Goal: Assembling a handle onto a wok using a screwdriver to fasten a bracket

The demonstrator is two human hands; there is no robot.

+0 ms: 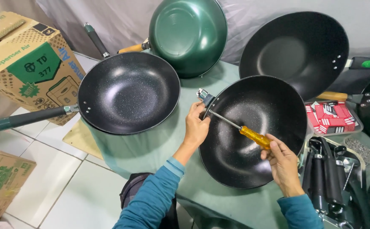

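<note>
Green-clothed desk (pixel 151 148), frame centre: left hand (pixel 195 127) closed around black wok (pixel 253 131) rim, steadying the handle bracket (pixel 205 96); right hand (pixel 283 163) gripping yellow screwdriver (pixel 253 135), driving the screw. Handle not yet fitted; loose handles (pixel 327 178) waiting lower right.

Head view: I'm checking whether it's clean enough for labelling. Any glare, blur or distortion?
Head view: soft, even light; mild sheen inside the green wok; sharp on the screwdriver and both hands; slight wide-angle stretch at the edges.

Cardboard box (pixel 26 63), green wok (pixel 188 36)
</note>
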